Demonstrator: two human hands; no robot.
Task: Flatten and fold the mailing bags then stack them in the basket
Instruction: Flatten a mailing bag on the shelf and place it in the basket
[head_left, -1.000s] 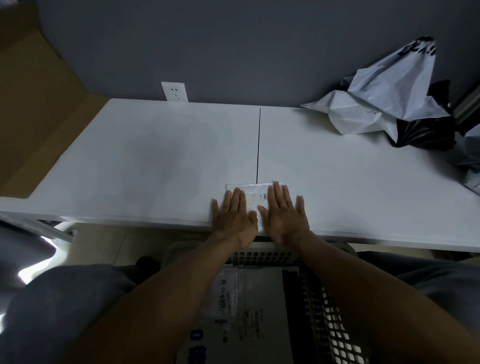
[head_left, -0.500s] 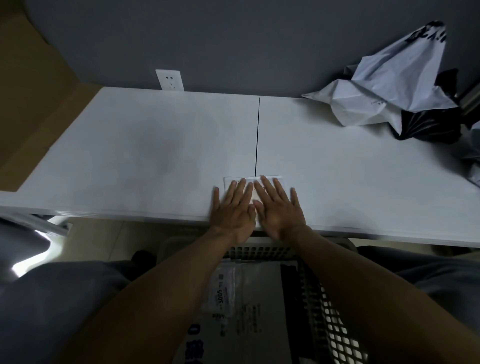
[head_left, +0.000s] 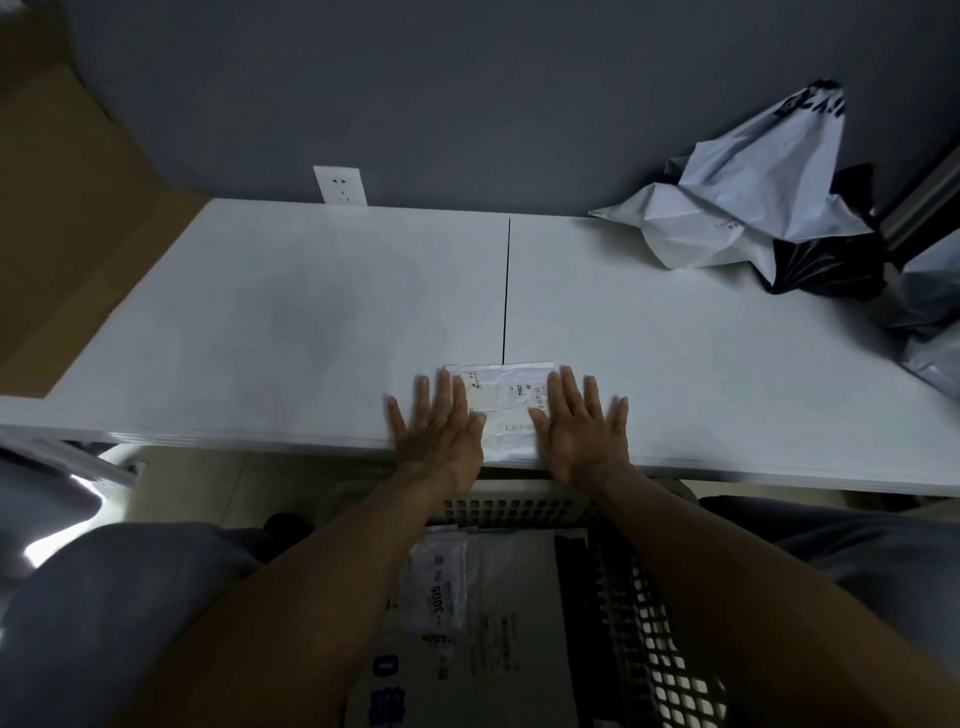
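Observation:
A small folded white mailing bag (head_left: 506, 410) with a printed label lies at the table's near edge. My left hand (head_left: 439, 434) presses flat on its left side, fingers spread. My right hand (head_left: 584, 431) lies flat on its right side, fingers spread too. Neither hand grips the bag. Below the table edge, on my lap, sits a perforated basket (head_left: 660, 649) holding flattened mailing bags (head_left: 483, 613), partly hidden by my forearms.
Crumpled white mailing bags (head_left: 748, 197) and a black one (head_left: 826, 270) are piled at the table's back right, with more bags (head_left: 930, 322) at the right edge. A wall socket (head_left: 340, 185) sits behind the white table (head_left: 311, 322). Cardboard (head_left: 67, 218) stands at the left.
My hands were close together over the middle of the folded bag. They have slid apart to its left and right sides, uncovering the label.

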